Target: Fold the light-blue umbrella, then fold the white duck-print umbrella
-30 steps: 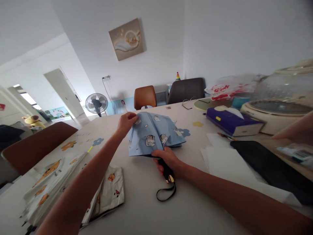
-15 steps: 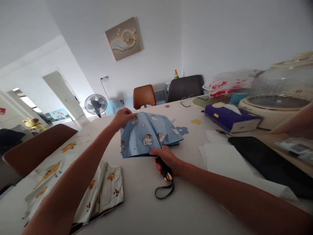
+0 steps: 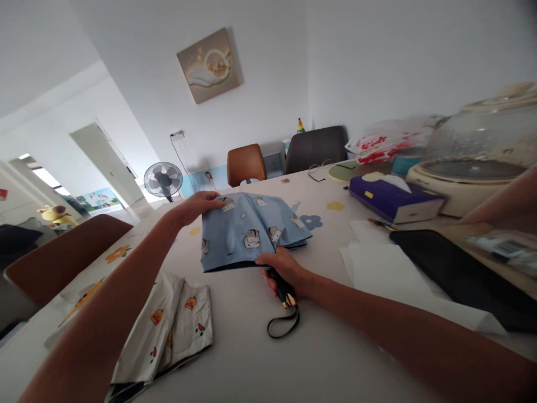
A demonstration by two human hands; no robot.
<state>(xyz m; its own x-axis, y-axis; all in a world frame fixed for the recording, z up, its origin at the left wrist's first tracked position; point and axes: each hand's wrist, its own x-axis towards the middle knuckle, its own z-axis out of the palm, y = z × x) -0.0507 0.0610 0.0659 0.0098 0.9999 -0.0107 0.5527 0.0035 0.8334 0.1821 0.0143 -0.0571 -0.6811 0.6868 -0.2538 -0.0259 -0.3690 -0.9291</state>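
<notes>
A light blue umbrella (image 3: pixel 235 235) with cartoon animals is held above the white table, its canopy folded down but loose. My right hand (image 3: pixel 283 271) wraps round its black handle, from which a wrist strap (image 3: pixel 285 327) hangs. At the canopy's upper left edge, my left hand (image 3: pixel 205 206) pinches the fabric between thumb and fingers; some of those fingers are hidden behind the cloth. Below my left forearm lies a white folded cloth item (image 3: pixel 184 319) with orange and red cartoon prints and a dark underside, partly covered by the arm.
On the right are white paper sheets (image 3: pixel 386 274), a black flat case (image 3: pixel 453 274), a purple tissue box (image 3: pixel 392 196) and a glass-lidded appliance (image 3: pixel 474 162). Eyeglasses (image 3: pixel 318 170) lie at the back. Part of another person's arm (image 3: pixel 507 196) shows at the right edge. Chairs (image 3: pixel 246 164) surround the table.
My left hand has shifted slightly left along the canopy edge, pulling the blue fabric a little wider. The right hand keeps its hold on the handle.
</notes>
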